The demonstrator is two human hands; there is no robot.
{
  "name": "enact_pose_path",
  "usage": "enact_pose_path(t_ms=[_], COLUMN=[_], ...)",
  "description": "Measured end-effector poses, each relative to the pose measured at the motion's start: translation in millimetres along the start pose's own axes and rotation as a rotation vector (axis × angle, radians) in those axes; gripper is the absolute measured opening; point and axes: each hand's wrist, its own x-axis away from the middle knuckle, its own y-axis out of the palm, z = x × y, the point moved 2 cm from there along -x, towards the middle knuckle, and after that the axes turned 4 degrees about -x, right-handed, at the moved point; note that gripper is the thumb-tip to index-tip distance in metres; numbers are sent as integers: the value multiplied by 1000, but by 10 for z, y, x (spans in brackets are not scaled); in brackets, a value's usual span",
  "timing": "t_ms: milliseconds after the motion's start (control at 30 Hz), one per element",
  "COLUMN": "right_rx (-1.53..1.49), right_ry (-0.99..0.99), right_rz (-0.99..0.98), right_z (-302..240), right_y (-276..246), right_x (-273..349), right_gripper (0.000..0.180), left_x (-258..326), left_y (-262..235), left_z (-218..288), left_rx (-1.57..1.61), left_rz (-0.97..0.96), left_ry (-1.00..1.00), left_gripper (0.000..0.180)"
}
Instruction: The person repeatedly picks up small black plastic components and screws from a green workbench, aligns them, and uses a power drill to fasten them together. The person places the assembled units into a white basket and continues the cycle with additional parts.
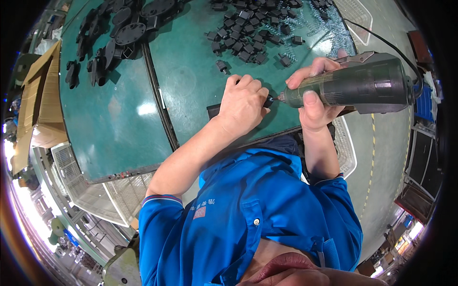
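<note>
My right hand (316, 102) grips a dark green electric screwdriver (367, 86) lying nearly level, its tip pointing left. The tip meets the end of a small black part (269, 100) beside my left fingers. My left hand (242, 104) is closed over that black part at the near side of the green table (186, 90); most of what it holds is hidden. A dark block-shaped piece (213, 112) shows beside my left wrist. Just beyond the left hand lies a single black fitting (222, 66).
Many small black blocks (243, 35) are heaped at the far side, with metal springs (329, 28) to their right. Larger black parts with round plates (130, 34) lie far left. A cardboard box (47, 95) and white crates (129, 195) flank the table. A black cord (389, 40) trails from the screwdriver.
</note>
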Motion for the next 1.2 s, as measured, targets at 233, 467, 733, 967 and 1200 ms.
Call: enact_pose_path(t_ms=[233,467,733,967,1200], right_rx=[99,106,163,461,348], right_ry=[14,7,8,-38,20], right_rz=[-31,-124,-140,-499,-506], right_z=[-6,0,37,27,90], right_y=[53,-8,-22,75,33], right_x=[-8,-6,11,-39,19], right_gripper=[91,61,72,65,68], left_x=[3,17,19,22,31], left_y=[-10,5,13,14,34], left_z=[-6,-6,-20,-34,-43], left_rx=[-4,-11,-5,-23,-28], left_rz=[-22,2,12,-4,-18], left_ry=[-2,2,8,29,25], left_gripper=[38,37,39,27,26])
